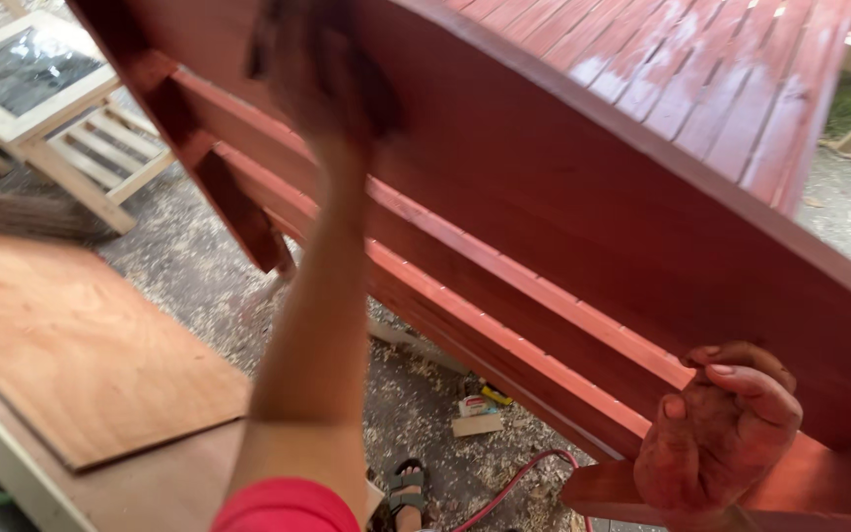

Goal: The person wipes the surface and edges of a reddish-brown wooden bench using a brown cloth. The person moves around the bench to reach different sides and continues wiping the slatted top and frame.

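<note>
Hands are working on a big red-brown wooden frame [583, 207], tilted up over the sawdust floor [425, 394]. The left hand [322, 74] is blurry, pressing a dark pad against the wood. The right hand [721, 433], stained red, is curling tight around the lower rail. Staining looks underway; next, keep the frame steady.

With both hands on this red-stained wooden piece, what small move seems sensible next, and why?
Probably another short rubbing stroke along the red-stained slatted wooden furniture piece: the left hand is blurred and pressed flat on its side board, while the stain-covered right hand braces the lower rail.
</note>
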